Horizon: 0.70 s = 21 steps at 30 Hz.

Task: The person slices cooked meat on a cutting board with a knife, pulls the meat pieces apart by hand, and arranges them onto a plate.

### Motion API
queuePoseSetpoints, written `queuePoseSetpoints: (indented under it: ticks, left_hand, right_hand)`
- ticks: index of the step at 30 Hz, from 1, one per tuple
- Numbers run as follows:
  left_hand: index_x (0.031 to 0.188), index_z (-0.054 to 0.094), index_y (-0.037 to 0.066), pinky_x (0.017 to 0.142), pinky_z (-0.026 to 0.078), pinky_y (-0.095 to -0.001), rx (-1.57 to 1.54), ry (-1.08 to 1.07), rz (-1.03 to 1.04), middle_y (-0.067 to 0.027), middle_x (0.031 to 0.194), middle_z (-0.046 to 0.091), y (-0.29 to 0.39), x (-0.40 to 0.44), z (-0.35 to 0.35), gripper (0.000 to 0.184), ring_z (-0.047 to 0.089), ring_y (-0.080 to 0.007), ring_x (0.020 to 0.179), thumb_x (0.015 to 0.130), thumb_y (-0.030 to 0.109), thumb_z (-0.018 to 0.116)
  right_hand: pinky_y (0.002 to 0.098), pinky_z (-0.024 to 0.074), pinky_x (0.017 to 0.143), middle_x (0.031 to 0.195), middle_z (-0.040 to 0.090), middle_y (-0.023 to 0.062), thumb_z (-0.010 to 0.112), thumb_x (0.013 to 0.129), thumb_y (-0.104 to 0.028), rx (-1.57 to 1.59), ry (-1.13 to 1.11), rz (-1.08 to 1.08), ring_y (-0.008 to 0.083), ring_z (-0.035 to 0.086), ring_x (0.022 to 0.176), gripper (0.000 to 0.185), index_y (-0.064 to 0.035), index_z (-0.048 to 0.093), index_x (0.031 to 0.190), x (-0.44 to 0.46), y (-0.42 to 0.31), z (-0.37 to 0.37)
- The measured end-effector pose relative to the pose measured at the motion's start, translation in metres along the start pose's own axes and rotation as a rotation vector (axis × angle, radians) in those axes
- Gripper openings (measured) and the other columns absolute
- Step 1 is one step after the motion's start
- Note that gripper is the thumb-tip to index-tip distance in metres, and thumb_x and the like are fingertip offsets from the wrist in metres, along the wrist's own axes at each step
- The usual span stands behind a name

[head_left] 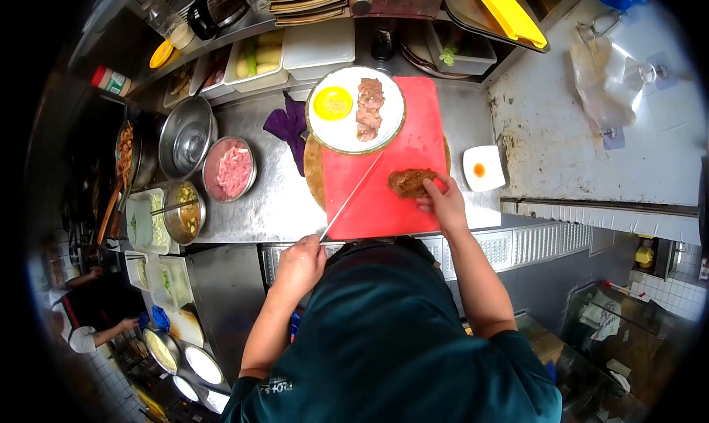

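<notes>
My left hand [301,264] is closed round the handle end of a long thin blade [353,195], which points up and right over the red cutting board [369,216]. On the board's right part lies a browned piece of meat [410,183]. The fingers of my right hand [444,201] close on its right end. Above them, a round white plate [351,138] rests partly on the board. It holds slices of meat [369,109] and a small yellow dish [332,103].
A small white dish with sauce [484,168] stands right of the board. To the left are a purple cloth [286,127], a bowl of raw meat [230,169], an empty metal bowl [187,138] and food containers. A co-worker's arm [111,334] shows at lower left.
</notes>
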<state>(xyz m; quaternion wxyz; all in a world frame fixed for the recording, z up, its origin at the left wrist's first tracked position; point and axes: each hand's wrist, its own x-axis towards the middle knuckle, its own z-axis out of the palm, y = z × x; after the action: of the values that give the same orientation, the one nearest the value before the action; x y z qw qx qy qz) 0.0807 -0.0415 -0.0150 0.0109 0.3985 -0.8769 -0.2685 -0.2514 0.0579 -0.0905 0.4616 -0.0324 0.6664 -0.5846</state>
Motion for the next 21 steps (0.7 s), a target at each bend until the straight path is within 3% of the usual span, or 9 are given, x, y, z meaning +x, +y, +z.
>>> queuePoseSetpoints:
  ticks: [10, 13, 19, 21]
  left_hand:
    - [0.102, 0.066, -0.004, 0.078, 0.061, -0.0547, 0.002, -0.006, -0.004, -0.0258, 0.097, 0.073, 0.002, 0.000, 0.002, 0.017, 0.074, -0.0464, 0.085, 0.097, 0.011, 0.070]
    - [0.102, 0.066, -0.004, 0.078, 0.061, -0.0548, 0.007, 0.003, -0.001, -0.0257, 0.097, 0.074, 0.003, 0.000, 0.004, 0.017, 0.074, -0.0462, 0.084, 0.096, 0.011, 0.070]
    - [0.101, 0.066, -0.003, 0.077, 0.061, -0.0550, 0.019, 0.017, 0.001, -0.0247, 0.096, 0.074, 0.002, -0.001, 0.008, 0.016, 0.074, -0.0460, 0.083, 0.096, 0.011, 0.071]
    - [0.101, 0.066, -0.003, 0.077, 0.061, -0.0550, 0.019, 0.027, -0.002, -0.0244, 0.095, 0.074, 0.003, -0.002, 0.009, 0.016, 0.074, -0.0459, 0.083, 0.096, 0.011, 0.071]
  right_hand:
    - [0.0316, 0.0614, 0.060, 0.095, 0.074, 0.0151, 0.083, 0.099, -0.037, -0.234, 0.100, -0.003, 0.0196, 0.074, 0.069, 0.070, 0.0059, 0.053, 0.145, 0.000, -0.007, -0.002]
    - [0.0316, 0.0606, 0.057, 0.095, 0.074, 0.0147, 0.084, 0.097, -0.035, -0.292, 0.083, -0.011, 0.0192, 0.073, 0.067, 0.064, 0.0054, 0.056, 0.138, 0.011, -0.009, 0.006]
    - [0.0285, 0.0630, 0.060, 0.105, 0.075, 0.0152, 0.071, 0.100, -0.010, -0.176, 0.046, 0.076, 0.0182, 0.075, 0.073, 0.042, 0.0011, 0.053, 0.136, 0.023, -0.004, 0.004]
    - [0.0299, 0.0653, 0.070, 0.119, 0.071, 0.0164, 0.067, 0.099, -0.005, -0.088, -0.014, 0.070, 0.0195, 0.076, 0.089, 0.041, 0.0001, 0.053, 0.137, 0.016, -0.002, -0.001]
